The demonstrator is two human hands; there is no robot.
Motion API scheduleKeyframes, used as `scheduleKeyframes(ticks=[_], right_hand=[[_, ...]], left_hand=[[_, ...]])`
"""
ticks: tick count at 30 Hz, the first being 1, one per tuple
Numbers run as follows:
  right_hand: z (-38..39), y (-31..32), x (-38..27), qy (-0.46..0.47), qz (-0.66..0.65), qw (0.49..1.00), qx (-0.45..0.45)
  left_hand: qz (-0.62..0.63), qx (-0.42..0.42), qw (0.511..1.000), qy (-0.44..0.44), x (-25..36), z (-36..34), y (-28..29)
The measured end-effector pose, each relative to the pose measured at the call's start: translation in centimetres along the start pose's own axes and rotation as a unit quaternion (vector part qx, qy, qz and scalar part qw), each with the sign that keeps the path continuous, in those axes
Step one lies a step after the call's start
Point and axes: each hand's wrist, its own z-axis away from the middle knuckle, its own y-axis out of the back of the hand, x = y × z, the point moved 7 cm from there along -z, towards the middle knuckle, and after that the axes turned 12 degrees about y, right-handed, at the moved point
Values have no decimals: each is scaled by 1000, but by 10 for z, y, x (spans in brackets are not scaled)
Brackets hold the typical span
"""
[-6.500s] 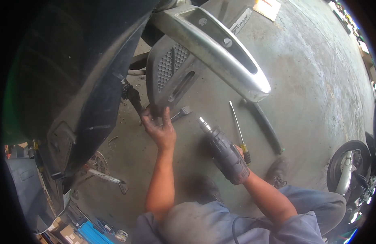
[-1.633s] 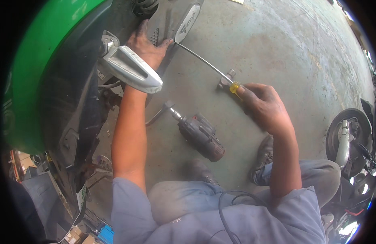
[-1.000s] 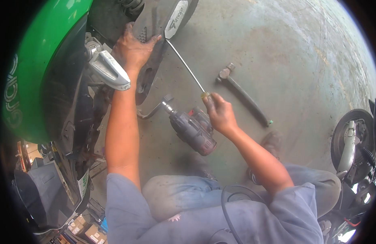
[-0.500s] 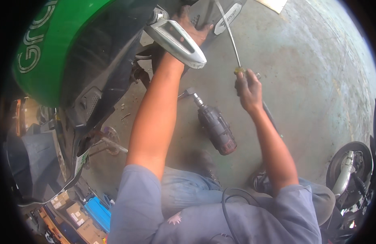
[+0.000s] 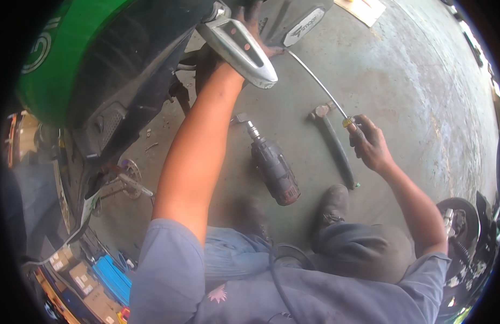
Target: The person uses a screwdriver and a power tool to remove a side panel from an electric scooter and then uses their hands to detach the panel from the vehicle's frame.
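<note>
My left hand (image 5: 260, 42) lies with fingers spread on a dark plastic step panel (image 5: 320, 9) bearing a pale plate (image 5: 304, 24), partly hidden behind a silver footrest (image 5: 260, 73) on the scooter. My right hand (image 5: 371, 143) grips a yellow-handled screwdriver (image 5: 323, 89), its tip at the panel's lower edge beside my left thumb. Below, a dark impact driver (image 5: 277, 173) with a socket lies on the floor, and a hammer (image 5: 336, 151) lies left of my right hand.
The green and black scooter body (image 5: 66, 70) fills the upper left. Cardboard boxes (image 5: 82, 272) and a blue item (image 5: 112, 278) sit at lower left. A motorcycle wheel (image 5: 463, 216) stands at far right. My boots (image 5: 331, 208) rest below the tools, and a pale board (image 5: 360, 8) lies at the top.
The impact driver went from my right hand to the floor, replaced by the screwdriver. My left hand has moved up the panel. Since half a second ago, my right hand has moved rightward and down.
</note>
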Motion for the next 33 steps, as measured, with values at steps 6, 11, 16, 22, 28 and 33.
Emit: scheduleKeyframes(ticks=[6,11,16,22,28,33], right_hand=[[-17,-49,37,39,-142,988,37],[8,-73,50,-21,-318,947,42],[17,-74,11,-1,-238,968,-75],[13,-69,15,-108,-375,919,-54],[15,-78,16,-153,-452,877,-51],[13,-80,14,-145,-425,892,-54]], left_hand=[[-6,57,998,21,-11,8,-11],[19,84,996,19,3,17,-13],[73,101,992,10,-11,35,-4],[344,222,912,-6,-50,116,53],[376,200,804,414,-222,183,-27],[469,138,775,401,-228,155,-55]])
